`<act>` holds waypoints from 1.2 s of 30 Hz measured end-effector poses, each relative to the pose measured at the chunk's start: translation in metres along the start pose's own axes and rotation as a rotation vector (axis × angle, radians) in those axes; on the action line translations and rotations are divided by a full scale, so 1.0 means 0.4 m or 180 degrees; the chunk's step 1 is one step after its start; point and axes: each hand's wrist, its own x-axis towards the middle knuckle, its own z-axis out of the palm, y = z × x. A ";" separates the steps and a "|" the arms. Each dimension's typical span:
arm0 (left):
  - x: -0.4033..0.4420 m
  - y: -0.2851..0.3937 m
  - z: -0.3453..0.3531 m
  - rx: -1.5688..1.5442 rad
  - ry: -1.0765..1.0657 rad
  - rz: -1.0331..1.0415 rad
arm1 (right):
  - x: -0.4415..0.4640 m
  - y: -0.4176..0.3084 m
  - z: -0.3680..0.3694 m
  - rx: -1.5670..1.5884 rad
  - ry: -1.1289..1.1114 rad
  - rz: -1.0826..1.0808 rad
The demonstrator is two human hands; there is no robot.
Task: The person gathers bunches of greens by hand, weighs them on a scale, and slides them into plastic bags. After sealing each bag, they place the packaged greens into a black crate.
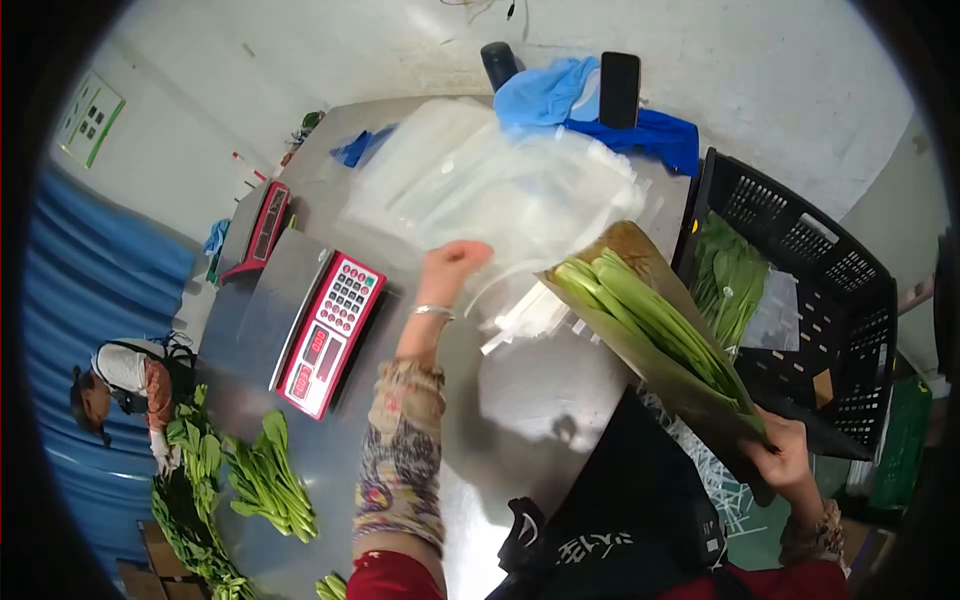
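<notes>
My right hand (785,455) is closed around the lower end of a brown paper wrap (690,425). Long green stalks of leafy vegetable (650,320) lie inside it, their cut ends showing at the top. Over the table, my left hand (455,270) has its fingers curled together, slightly blurred; whatever is in them cannot be made out. Just beyond that hand spreads a pile of clear plastic bags (450,185). White strips (530,315) lie to its right, near the wrap.
A red and white digital scale (335,335) stands left, with a second scale (262,235) behind it. Bunches of greens (270,480) lie lower left, near another person (130,380). At right is a black crate (830,290) holding greens. A phone (620,90) leans at the back.
</notes>
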 end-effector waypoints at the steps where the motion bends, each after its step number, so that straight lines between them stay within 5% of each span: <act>1: -0.008 -0.019 0.014 0.1016 -0.0259 0.0032 | -0.001 -0.001 0.015 0.0001 -0.0056 -0.0004; 5: -0.080 0.101 0.013 0.1115 0.1119 0.1782 | 0.039 -0.004 0.060 0.0061 -0.0184 -0.0156; 11: -0.283 0.219 0.072 0.1165 0.0179 0.2487 | 0.078 -0.018 0.138 0.0098 -0.0178 -0.0420; 13: -0.389 0.215 0.155 0.0835 -0.0598 0.3250 | 0.107 -0.012 0.212 0.0224 -0.0102 -0.0624; 15: -0.503 0.241 0.231 0.0810 -0.1647 0.3311 | 0.130 0.056 0.309 0.0559 -0.0157 -0.0708; 18: -0.585 0.218 0.147 0.0023 -0.0380 0.3048 | 0.172 -0.003 0.359 0.0672 -0.0379 -0.0679; 20: -0.619 0.097 0.118 -0.0313 0.1838 0.1677 | 0.173 -0.032 0.395 0.0423 -0.0025 -0.1022; 23: -0.627 0.060 0.085 -0.1389 0.2300 0.0063 | 0.184 -0.075 0.413 0.0364 -0.0361 -0.0960; 25: -0.631 -0.205 0.160 0.0453 0.1169 0.0352 | 0.196 -0.106 0.434 0.0343 -0.0171 -0.1347; 28: -0.649 -0.077 0.158 0.2974 -0.0027 0.0580 | 0.235 -0.175 0.426 -0.0058 0.0251 -0.1873; 33: -0.548 -0.110 0.132 0.2823 0.0081 0.0702 | 0.294 -0.311 0.340 -0.0521 0.0796 -0.1507; 34: -0.531 -0.119 0.127 0.2743 0.0024 0.0663 | 0.299 -0.339 0.321 -0.0475 0.1098 -0.2268; 36: -0.496 -0.119 0.109 0.2400 -0.0209 0.0344 | 0.280 -0.362 0.273 -0.0566 0.1133 -0.2605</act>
